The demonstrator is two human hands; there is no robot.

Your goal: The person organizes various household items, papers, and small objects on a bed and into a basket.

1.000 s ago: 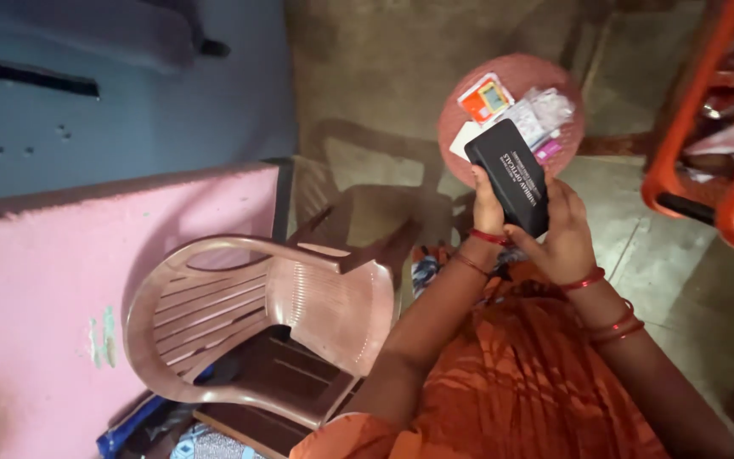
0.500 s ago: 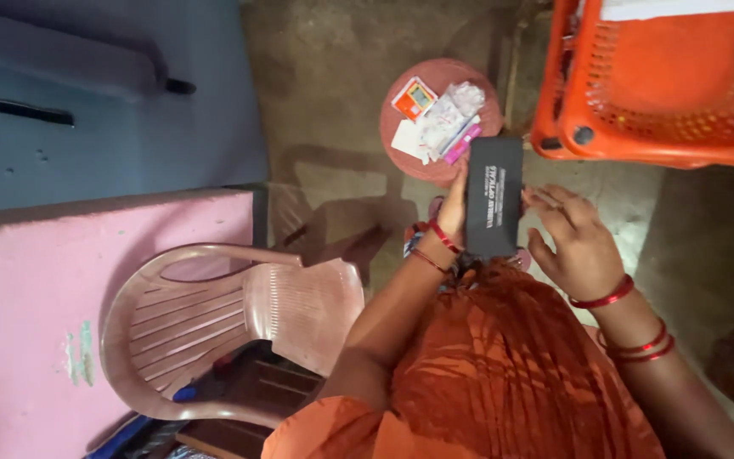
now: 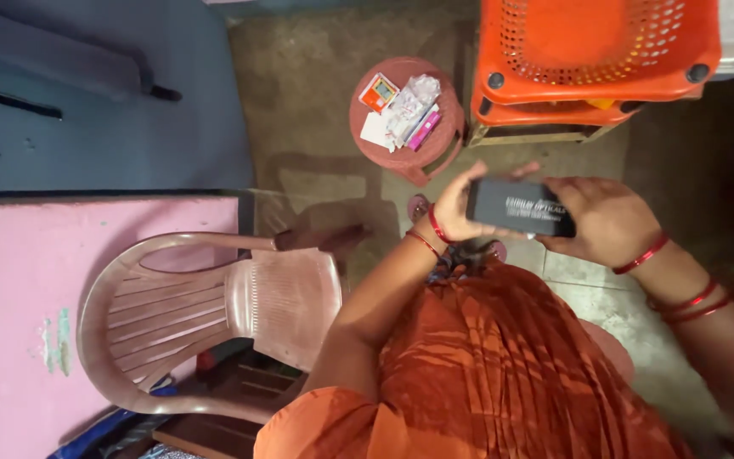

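Concrete floor (image 3: 324, 102), round stool (image 3: 435, 149) upper centre. Black case (image 3: 520, 207) held level mid-frame, left hand (image 3: 456, 208) and right hand (image 3: 605, 223) fingers wrapped around its ends. Best kept steady, grip even.

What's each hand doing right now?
Left hand: closed on the left end of the black case.
Right hand: closed on the case's right end.

Orange garment (image 3: 503, 365), red bangles (image 3: 639, 255)
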